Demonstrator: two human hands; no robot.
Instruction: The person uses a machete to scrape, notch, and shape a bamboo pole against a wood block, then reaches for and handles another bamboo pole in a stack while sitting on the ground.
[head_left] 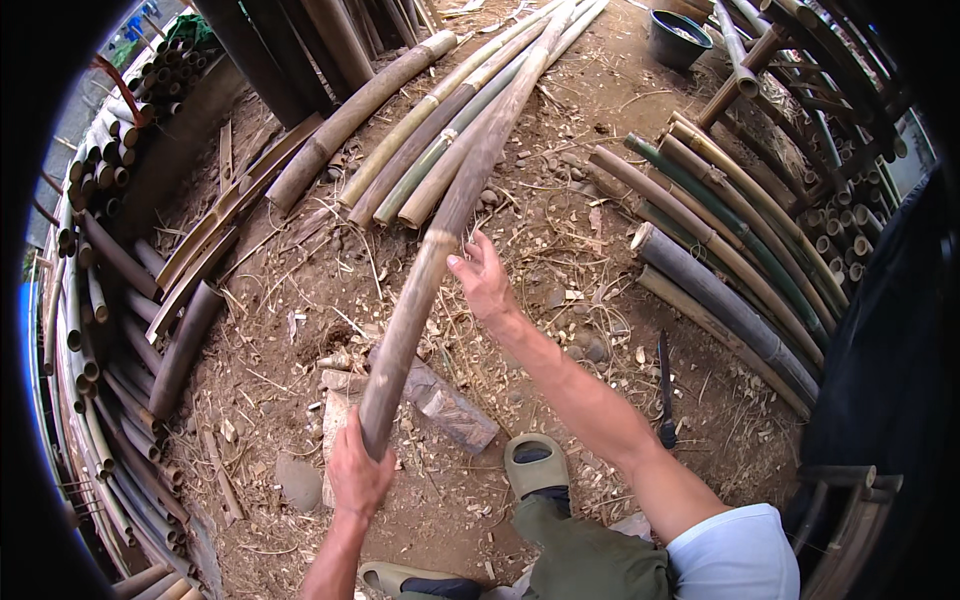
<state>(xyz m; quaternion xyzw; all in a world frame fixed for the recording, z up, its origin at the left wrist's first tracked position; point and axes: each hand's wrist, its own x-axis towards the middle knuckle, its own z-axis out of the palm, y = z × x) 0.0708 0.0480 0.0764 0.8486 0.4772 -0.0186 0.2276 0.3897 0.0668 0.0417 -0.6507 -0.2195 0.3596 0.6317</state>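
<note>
Left hand clamps the bamboo pole's near end, likely for control; pole runs ahead past right hand, fingers apart just beside it, probably to guide, contact unclear.

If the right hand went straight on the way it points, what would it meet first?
Probably the long bamboo pole, held by the left hand; the right hand's exact depth is unclear.
</note>
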